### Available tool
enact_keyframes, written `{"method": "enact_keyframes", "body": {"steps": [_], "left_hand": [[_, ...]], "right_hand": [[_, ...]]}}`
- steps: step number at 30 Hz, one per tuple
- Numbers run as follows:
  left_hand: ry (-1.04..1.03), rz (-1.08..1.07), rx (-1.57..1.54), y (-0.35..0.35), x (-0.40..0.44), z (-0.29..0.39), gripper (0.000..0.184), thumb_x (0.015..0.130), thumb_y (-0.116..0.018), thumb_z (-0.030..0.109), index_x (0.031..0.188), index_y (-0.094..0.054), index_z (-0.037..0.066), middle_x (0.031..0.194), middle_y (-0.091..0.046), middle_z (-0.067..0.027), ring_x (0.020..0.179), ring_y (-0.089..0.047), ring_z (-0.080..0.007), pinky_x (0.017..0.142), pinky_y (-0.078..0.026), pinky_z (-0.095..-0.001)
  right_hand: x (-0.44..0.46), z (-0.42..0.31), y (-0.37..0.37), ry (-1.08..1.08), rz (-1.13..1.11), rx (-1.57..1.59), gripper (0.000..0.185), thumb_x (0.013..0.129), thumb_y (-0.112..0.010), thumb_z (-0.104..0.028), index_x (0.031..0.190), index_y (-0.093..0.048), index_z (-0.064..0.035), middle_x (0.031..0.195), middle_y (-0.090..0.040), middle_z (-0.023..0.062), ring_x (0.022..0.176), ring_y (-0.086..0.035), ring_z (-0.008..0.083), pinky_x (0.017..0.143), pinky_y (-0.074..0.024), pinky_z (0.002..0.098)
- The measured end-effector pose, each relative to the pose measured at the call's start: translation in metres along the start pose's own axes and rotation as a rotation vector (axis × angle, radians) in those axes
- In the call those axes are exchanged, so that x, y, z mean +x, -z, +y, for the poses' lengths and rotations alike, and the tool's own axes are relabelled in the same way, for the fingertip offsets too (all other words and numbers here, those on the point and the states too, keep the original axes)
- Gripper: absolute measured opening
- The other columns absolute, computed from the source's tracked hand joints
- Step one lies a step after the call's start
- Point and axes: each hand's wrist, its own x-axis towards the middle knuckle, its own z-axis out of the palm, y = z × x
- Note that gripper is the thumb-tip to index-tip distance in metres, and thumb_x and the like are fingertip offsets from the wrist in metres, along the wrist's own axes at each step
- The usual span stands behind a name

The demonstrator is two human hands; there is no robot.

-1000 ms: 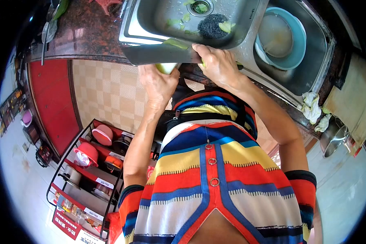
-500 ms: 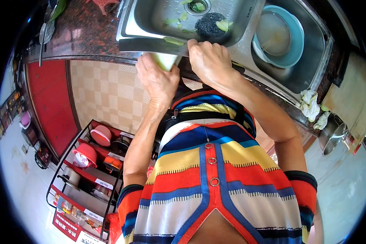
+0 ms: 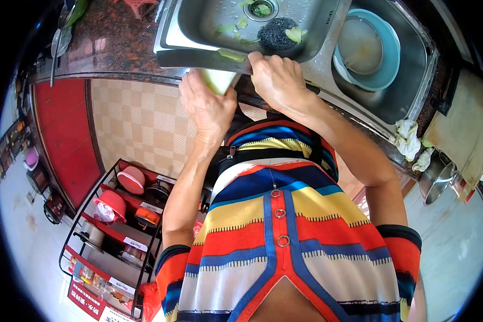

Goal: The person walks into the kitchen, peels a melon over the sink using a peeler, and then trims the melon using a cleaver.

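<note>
My right hand (image 3: pixel 278 79) is closed around the handle end of a kitchen knife (image 3: pixel 190 59), whose wide blade points left along the sink's near edge. A strip of green peel (image 3: pixel 231 55) lies against the blade. Just below the blade, my left hand (image 3: pixel 208 103) grips a pale green piece of melon or gourd (image 3: pixel 218 80) by its sides. Part of that piece is hidden by the fingers and the knife. Beyond them, the left sink basin (image 3: pixel 198 21) holds scraps of peel and a dark scouring pad (image 3: pixel 278 33).
A light blue basin (image 3: pixel 394 48) with cloudy water stands in the right sink bowl. Crumpled cloths (image 3: pixel 408 140) lie at the counter's right edge. A rack (image 3: pixel 118 241) with bowls and pots stands at lower left, near red cabinet doors (image 3: pixel 70 134).
Both hands keep their holds, and the knife and the pale green piece stay almost in place. The strip of peel on the blade has shifted very slightly to the right.
</note>
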Motion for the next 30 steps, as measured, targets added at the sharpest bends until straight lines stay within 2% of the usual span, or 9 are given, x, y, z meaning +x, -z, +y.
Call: {"method": "enact_keyframes", "body": {"steps": [4, 11, 13, 14, 15, 19, 21, 24, 30], "left_hand": [[0.022, 0.012, 0.022, -0.001, 0.0, 0.003, 0.062, 0.055, -0.07, 0.005, 0.111, -0.044, -0.007, 0.093, -0.049, -0.0208, 0.089, -0.047, -0.0366, 0.078, -0.04, -0.0451], [0.031, 0.009, -0.047, -0.003, 0.0, -0.002, 0.06, 0.055, -0.071, 0.006, 0.108, -0.046, -0.006, 0.093, -0.05, -0.0212, 0.09, -0.048, -0.0381, 0.078, -0.04, -0.045], [0.019, -0.013, -0.092, 0.0, 0.001, -0.011, 0.057, 0.055, -0.072, 0.006, 0.105, -0.046, -0.006, 0.092, -0.05, -0.0209, 0.089, -0.048, -0.0383, 0.078, -0.04, -0.0454], [0.019, -0.032, -0.133, 0.001, 0.002, -0.013, 0.055, 0.055, -0.072, 0.006, 0.102, -0.047, -0.006, 0.091, -0.051, -0.0206, 0.088, -0.048, -0.0385, 0.078, -0.04, -0.0458], [0.02, -0.028, -0.131, 0.002, 0.005, -0.013, 0.055, 0.055, -0.072, 0.006, 0.102, -0.047, -0.006, 0.091, -0.051, -0.0206, 0.088, -0.048, -0.0385, 0.078, -0.04, -0.0458], [0.091, -0.061, -0.095, 0.003, 0.003, -0.006, 0.053, 0.055, -0.071, 0.005, 0.101, -0.048, -0.005, 0.089, -0.051, -0.02, 0.088, -0.049, -0.0381, 0.078, -0.041, -0.0462], [-0.007, 0.01, -0.029, 0.0, 0.003, -0.003, 0.056, 0.055, -0.07, 0.004, 0.105, -0.047, -0.005, 0.09, -0.051, -0.0202, 0.088, -0.049, -0.0378, 0.078, -0.041, -0.046], [0.014, 0.019, 0.011, -0.002, 0.002, 0.002, 0.059, 0.055, -0.069, 0.004, 0.109, -0.047, -0.005, 0.093, -0.052, -0.021, 0.088, -0.049, -0.0377, 0.078, -0.041, -0.0457], [0.003, 0.028, -0.036, -0.004, 0.001, -0.004, 0.06, 0.055, -0.069, 0.004, 0.11, -0.047, -0.005, 0.093, -0.051, -0.0207, 0.089, -0.049, -0.0378, 0.08, -0.041, -0.0453]], "right_hand": [[0.004, -0.006, 0.009, 0.001, -0.052, -0.019, 0.023, 0.081, -0.051, -0.01, 0.093, -0.06, 0.0085, 0.075, -0.066, 0.0233, 0.067, -0.067, 0.0367, 0.06, -0.0538, 0.0451], [0.0, 0.0, -0.001, 0.032, 0.017, -0.05, 0.021, 0.08, -0.053, -0.01, 0.09, -0.059, 0.0075, 0.073, -0.064, 0.0245, 0.066, -0.066, 0.0377, 0.06, -0.0535, 0.0455], [-0.003, 0.016, -0.011, 0.047, 0.015, 0.098, 0.024, 0.077, -0.061, -0.009, 0.098, -0.06, 0.0015, 0.074, -0.063, 0.0246, 0.072, -0.064, 0.0401, 0.064, -0.0513, 0.0475], [-0.005, 0.022, -0.017, 0.051, 0.06, 0.146, 0.033, 0.074, -0.066, -0.01, 0.105, -0.059, -0.0006, 0.076, -0.064, 0.0226, 0.072, -0.063, 0.0398, 0.065, -0.051, 0.0476], [-0.005, 0.026, -0.022, 0.055, 0.061, 0.146, 0.033, 0.074, -0.066, -0.01, 0.105, -0.059, -0.0006, 0.076, -0.064, 0.0226, 0.072, -0.063, 0.0398, 0.065, -0.051, 0.0476], [-0.003, 0.015, -0.017, 0.024, 0.08, 0.07, 0.026, 0.076, -0.061, -0.009, 0.1, -0.059, 0.0023, 0.076, -0.064, 0.0239, 0.072, -0.063, 0.0404, 0.065, -0.051, 0.0478], [0.001, 0.002, 0.001, -0.059, -0.032, 0.047, 0.018, 0.078, -0.055, -0.006, 0.091, -0.058, 0.0049, 0.074, -0.063, 0.027, 0.071, -0.064, 0.0416, 0.064, -0.0512, 0.0487], [0.005, -0.004, 0.009, 0.052, -0.031, -0.037, 0.019, 0.082, -0.05, -0.009, 0.088, -0.061, 0.0056, 0.074, -0.064, 0.0264, 0.07, -0.066, 0.0393, 0.061, -0.053, 0.0467], [-0.005, 0.002, 0.002, 0.009, -0.02, 0.05, 0.014, 0.078, -0.05, -0.003, 0.085, -0.058, 0.0059, 0.074, -0.062, 0.0284, 0.07, -0.064, 0.0429, 0.065, -0.0515, 0.0488]]}}
